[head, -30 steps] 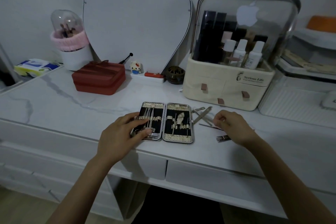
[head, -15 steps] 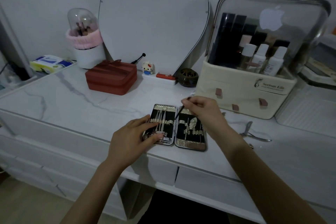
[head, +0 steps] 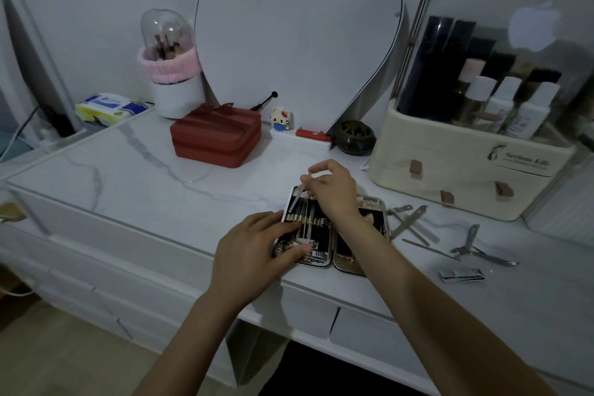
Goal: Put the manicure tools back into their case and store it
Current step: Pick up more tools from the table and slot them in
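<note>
the right hand (head: 334,190) is pinching a slim metal tool (head: 299,194) between thumb and fingertips, its lower end pointing down into the left half of the open manicure case (head: 324,262). the left hand (head: 254,254) is lying spread on the near left part of that case, fingers pressing flat on it. the case is lying open on the white marble counter (head: 144,190), close to the near edge, with other tools sitting under its elastic loops. to the right of the case, loose on the counter, are lying a nail file and tweezers (head: 411,222), a cuticle nipper (head: 475,247) and, nearer, a nail clipper (head: 463,275). further right and far is standing a cream cosmetics organiser (head: 459,164) with bottles under a clear lid. far left of the case is sitting a red zip pouch (head: 215,137).
</note>
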